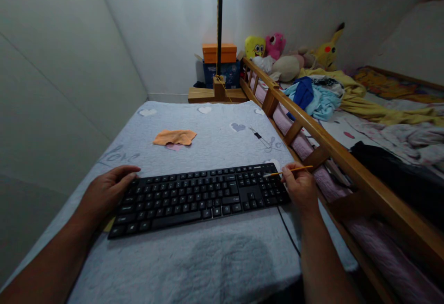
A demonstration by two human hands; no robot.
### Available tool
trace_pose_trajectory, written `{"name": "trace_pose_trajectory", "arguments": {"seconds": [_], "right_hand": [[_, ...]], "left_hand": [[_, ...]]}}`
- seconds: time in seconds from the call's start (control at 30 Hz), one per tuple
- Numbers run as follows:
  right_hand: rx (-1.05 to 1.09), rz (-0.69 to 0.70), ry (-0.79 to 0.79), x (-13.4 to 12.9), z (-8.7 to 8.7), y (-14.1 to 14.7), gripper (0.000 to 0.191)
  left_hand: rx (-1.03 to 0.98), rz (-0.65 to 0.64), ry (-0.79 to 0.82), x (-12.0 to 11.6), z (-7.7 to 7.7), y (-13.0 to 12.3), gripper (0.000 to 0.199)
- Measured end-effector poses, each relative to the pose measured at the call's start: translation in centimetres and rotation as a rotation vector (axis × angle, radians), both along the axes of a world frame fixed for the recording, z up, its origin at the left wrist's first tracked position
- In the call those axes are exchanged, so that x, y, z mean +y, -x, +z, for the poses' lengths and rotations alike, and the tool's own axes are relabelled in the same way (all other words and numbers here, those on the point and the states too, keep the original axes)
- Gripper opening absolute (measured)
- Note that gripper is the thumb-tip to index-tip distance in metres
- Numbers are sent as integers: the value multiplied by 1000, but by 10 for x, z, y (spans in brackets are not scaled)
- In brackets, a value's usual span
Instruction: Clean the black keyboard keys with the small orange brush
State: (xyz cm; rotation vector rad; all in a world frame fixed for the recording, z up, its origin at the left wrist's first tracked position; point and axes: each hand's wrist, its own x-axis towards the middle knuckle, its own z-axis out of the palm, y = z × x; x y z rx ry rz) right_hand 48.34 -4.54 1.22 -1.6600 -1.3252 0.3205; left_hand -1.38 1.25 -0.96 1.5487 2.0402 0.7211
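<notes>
A black computer keyboard lies at a slight slant on the light blue bedspread. At its far left corner is my left hand, thumb against the keyboard's edge and the other fingers curled beside it, partly hidden. Over the number pad, my right hand pinches a thin paintbrush with an orange handle. The pale brush tip points left and lies at the upper keys. The right wrist rests near the keyboard's right end, where a black cable runs toward me.
An orange cloth lies beyond the keyboard, and a thin looped wire with a black clip is farther right. A wooden bed rail runs along the right side. Behind stand an orange box and a dark pole. Something yellow shows under the keyboard's left end.
</notes>
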Motion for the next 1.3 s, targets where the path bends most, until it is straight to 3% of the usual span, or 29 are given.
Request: {"name": "trace_pose_trajectory", "arguments": {"seconds": [0.3, 0.4, 0.5, 0.63, 0.83, 1.0, 1.3], "right_hand": [[-184, -267, -94, -3, 4, -8, 20], [-158, -302, -135, -4, 4, -8, 18], [67, -212, -134, -5, 4, -4, 19], [358, 65, -46, -5, 5, 4, 22], [365, 221, 88, -6, 5, 11, 25], [194, 187, 79, -6, 3, 9, 22], [-72, -23, -41, -5, 2, -8, 23]], "left_hand": [[-3, -10, -4, 0, -3, 4, 51], [-15, -11, 2, 0, -3, 3, 50], [-17, -9, 11, -1, -1, 1, 50], [3, -1, 7, 0, 1, 0, 50], [9, -5, -6, 0, -1, 1, 52], [-14, -8, 4, 0, -2, 1, 53], [13, -21, -19, 0, -6, 3, 51]]}}
